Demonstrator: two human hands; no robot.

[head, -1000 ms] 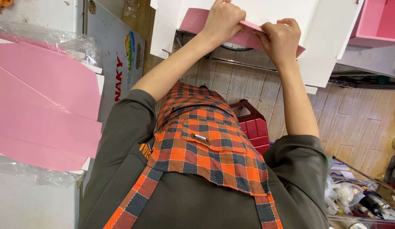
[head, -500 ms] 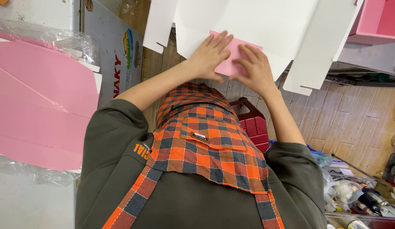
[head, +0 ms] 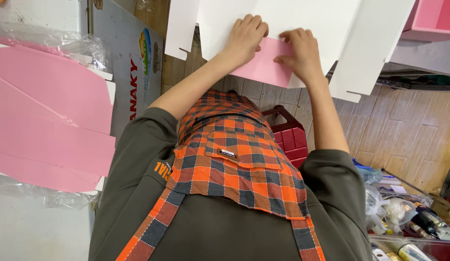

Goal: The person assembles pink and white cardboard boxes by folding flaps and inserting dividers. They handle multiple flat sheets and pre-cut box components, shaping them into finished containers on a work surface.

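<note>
The step in hand looks like folding a flat box blank: both hands press a pink flap (head: 263,67) down against the white cardboard blank (head: 283,19) held up in front of the chest. The left hand (head: 245,39) lies with fingers extended and loosely curled over the flap's upper edge, palm flat on the card, not closed around anything. The right hand (head: 301,50) sits just beside it, fingertips pinching and pressing the same flap at its upper right corner. The flap shows between and below the 2 hands, its lower edge hanging free above the checked orange apron (head: 234,169).

The blank is white on the side facing the camera and pink on the turned-over flap, with 2 slotted side panels, 1 beyond each hand. It looks stiff and cleanly creased.

Judging from this, a firm crease would call for even pressure along the fold line while the panel is kept from bowing.

A stack of pink flat blanks (head: 46,125) in clear wrap lies well to the left.
</note>
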